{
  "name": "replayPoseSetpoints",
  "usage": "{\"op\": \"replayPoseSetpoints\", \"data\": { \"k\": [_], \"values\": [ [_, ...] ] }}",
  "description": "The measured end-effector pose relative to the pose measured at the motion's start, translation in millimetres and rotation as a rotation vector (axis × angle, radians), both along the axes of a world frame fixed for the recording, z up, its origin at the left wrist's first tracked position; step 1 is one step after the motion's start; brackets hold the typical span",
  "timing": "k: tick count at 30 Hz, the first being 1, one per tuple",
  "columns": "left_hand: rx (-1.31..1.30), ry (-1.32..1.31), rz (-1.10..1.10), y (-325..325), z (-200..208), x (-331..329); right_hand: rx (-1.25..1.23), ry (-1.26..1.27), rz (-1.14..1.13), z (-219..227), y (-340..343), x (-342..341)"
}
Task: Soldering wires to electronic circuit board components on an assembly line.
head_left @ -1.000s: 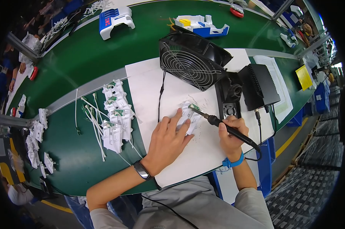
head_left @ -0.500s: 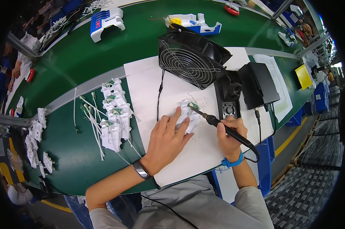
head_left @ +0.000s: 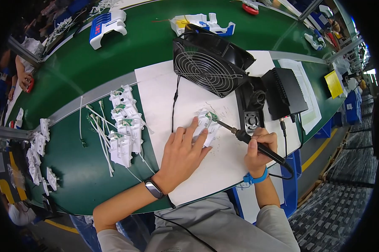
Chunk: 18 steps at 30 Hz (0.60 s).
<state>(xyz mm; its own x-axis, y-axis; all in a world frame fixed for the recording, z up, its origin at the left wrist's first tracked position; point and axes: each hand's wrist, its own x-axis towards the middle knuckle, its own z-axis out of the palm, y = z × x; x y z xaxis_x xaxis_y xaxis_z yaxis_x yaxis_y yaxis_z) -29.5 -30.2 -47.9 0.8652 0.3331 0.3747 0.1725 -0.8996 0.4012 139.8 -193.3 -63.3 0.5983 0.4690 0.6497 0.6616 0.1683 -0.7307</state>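
My left hand [head_left: 183,153] lies over a small white plastic part [head_left: 206,129], its fingers stretched and spread, with fingertips pressing on the part. A small green circuit board [head_left: 211,115] sits at the part's far end. In my right hand [head_left: 260,153], closed in a pen-like grip, is a black soldering iron [head_left: 260,147]. The iron's metal tip reaches left to the circuit board; whether it touches cannot be made out. Both the part and my hands are over a white sheet [head_left: 156,96] on the green table.
A black fan [head_left: 210,63] stands beyond the part, with a black box-shaped unit [head_left: 283,92] to its right. White parts with boards [head_left: 128,126] and loose white cables [head_left: 100,134] lie left. Farther off, white-and-blue housings [head_left: 107,27] rest on a green belt [head_left: 147,25].
My right hand and the soldering iron have shifted slightly right, with the handle lower. The housings on the green belt have slid left. My left hand stays on the part.
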Motion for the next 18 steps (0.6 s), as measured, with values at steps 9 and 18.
{"op": "replayPoseSetpoints", "data": {
  "k": [9,18],
  "values": [
    [0.011,0.010,-0.026,1.6,-0.4,-1.1,-0.100,-0.074,-0.027,3.0,-0.9,-1.0],
    [0.004,0.005,-0.031,2.4,-2.0,-2.2,-0.096,-0.098,-0.031,5.7,-1.8,-2.5]
  ]
}}
